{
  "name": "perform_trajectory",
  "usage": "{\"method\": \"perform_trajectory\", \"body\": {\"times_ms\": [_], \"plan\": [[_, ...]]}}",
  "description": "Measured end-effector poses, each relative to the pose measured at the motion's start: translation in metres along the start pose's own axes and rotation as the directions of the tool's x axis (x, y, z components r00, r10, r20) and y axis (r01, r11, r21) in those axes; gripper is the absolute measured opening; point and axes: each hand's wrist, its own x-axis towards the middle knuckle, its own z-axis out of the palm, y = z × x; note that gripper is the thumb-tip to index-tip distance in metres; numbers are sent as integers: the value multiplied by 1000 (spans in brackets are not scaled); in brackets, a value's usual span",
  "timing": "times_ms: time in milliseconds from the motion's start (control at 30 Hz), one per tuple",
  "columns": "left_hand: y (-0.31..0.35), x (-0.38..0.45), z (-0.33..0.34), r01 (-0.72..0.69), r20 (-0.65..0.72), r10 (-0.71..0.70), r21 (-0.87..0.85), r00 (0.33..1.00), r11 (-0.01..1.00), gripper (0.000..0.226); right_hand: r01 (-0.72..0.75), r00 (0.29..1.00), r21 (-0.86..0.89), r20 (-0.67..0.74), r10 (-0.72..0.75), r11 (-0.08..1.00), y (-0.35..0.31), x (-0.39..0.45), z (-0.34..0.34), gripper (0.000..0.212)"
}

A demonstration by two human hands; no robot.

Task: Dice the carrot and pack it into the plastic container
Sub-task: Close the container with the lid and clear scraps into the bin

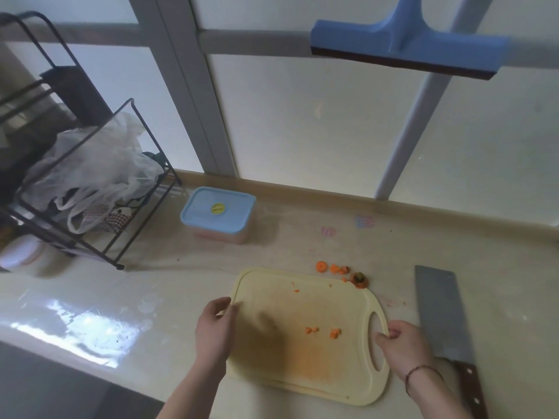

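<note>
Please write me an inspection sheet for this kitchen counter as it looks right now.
Surface: glossy beige counter, faint smears.
Job's things: blue-lidded plastic container closed; pale yellow plastic cutting board with few orange carrot dice; steel cleaver lying right.
Clutter: carrot end scraps behind board.
Grippers: left hand grips board's left edge; right hand grips its handle slot.
Cables: nothing seen.
Surroundings: black wire rack with plastic bags; blue squeegee on window.

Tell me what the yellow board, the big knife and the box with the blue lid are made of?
The cutting board looks like plastic: pale yellow, thin, matte, with a moulded handle hole. The knife has a dull grey blade, probably steel, and a dark handle with rivets, perhaps wood. The container seems plastic: a smooth blue lid over a see-through body.
</note>
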Motion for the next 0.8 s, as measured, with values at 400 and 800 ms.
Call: {"method": "perform_trajectory", "body": {"times_ms": [400,800], "plan": [[-3,-9,-4,24,-9,-24,-59,1000,998,15,12,1000,132,2,-13,991,17,3,-1,16],[-6,0,-5,48,-1,-48,-147,999,988,11,-160,972,569,235,27,807,22,1,-1,23]]}}
